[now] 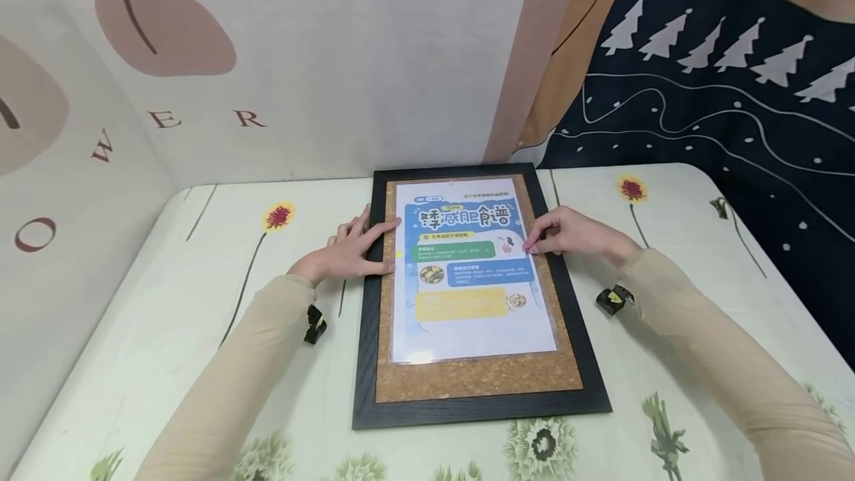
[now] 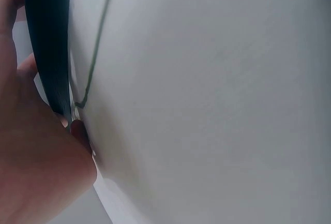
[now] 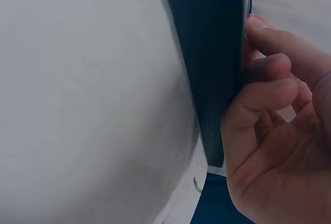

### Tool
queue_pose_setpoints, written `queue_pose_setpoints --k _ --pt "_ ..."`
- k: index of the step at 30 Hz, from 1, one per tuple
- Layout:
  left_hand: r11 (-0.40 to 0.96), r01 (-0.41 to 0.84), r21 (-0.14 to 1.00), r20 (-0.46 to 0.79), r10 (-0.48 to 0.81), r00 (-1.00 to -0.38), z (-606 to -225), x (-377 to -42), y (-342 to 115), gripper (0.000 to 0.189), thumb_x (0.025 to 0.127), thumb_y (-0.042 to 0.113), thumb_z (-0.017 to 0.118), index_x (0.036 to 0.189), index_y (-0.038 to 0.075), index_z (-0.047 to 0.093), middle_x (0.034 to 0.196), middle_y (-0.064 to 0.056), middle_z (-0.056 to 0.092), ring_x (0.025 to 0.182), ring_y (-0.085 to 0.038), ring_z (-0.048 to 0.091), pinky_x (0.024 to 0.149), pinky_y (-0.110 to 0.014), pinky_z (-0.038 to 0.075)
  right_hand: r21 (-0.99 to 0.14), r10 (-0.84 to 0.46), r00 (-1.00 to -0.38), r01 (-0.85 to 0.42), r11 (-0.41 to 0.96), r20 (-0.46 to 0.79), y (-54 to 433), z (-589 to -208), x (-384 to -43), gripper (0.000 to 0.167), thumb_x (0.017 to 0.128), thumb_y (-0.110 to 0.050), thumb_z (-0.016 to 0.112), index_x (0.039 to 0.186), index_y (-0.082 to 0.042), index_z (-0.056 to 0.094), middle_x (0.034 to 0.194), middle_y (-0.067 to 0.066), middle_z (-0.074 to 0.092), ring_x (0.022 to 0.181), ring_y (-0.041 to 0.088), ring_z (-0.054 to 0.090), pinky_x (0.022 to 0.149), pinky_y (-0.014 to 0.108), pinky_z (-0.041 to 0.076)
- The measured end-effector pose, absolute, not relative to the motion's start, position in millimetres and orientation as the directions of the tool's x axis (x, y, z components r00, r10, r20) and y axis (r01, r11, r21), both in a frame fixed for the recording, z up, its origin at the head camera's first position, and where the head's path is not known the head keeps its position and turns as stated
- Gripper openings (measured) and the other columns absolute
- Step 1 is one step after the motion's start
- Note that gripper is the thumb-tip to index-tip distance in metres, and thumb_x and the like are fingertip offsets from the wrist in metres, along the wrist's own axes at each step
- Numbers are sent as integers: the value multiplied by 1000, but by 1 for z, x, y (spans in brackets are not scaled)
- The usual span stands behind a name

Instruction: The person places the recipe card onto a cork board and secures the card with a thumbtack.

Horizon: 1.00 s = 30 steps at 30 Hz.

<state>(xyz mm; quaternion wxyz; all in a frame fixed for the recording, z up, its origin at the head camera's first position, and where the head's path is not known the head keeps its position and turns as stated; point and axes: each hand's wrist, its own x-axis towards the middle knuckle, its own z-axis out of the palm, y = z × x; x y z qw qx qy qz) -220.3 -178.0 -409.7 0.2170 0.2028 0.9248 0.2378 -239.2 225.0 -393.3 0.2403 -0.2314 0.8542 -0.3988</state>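
A cork board (image 1: 441, 383) in a black frame (image 1: 481, 410) lies on the table, with a printed sheet (image 1: 467, 340) in a glossy clear cover on it. My left hand (image 1: 347, 249) rests across the frame's left side, its thumb and index finger reaching to the sheet's left edge. A small yellow pin (image 1: 398, 253) sits between those two fingertips. At the sheet's right edge my right hand (image 1: 568, 232) pinches a tiny pink push pin (image 3: 251, 15) between thumb and index finger. The other right fingers are curled over the frame's right side.
A pale flowered cloth (image 1: 280, 362) covers the table. Behind the board hangs a light printed curtain (image 1: 347, 65), with a dark tree-patterned cloth (image 1: 668, 117) at the right. Black wrist straps (image 1: 613, 299) show at both sleeves.
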Motion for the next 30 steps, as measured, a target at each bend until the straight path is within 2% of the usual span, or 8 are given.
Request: queue_pose_setpoints --k 18,26,30 --pt "798 277 536 -300 487 -820 -410 -221 -178 85 89 49 63 156 28 16 156 -18 -22 138 -49 -6 100 -71 7 -790 -583 -771 -180 586 -256 226 -394 -242 9 87 -4 70 94 -2 75 77 8 61 55 17 49 50 24 37" --pt "801 276 532 -305 485 -820 -409 -220 -179 85 89 49 63 156 29 15 157 -16 -23 139 -47 -6 100 -72 7 -782 -569 -780 -177 597 -258 225 -393 -241 9 86 -3 70 93 -2 76 84 8 65 53 17 50 51 24 40" --pt "800 278 532 -304 487 -819 -410 -220 -179 85 89 49 63 156 29 15 157 -17 -23 139 -47 -5 100 -72 7 -777 -566 -781 -176 605 -264 224 -391 -241 9 86 -2 70 93 -2 76 81 7 66 53 17 50 50 24 40"
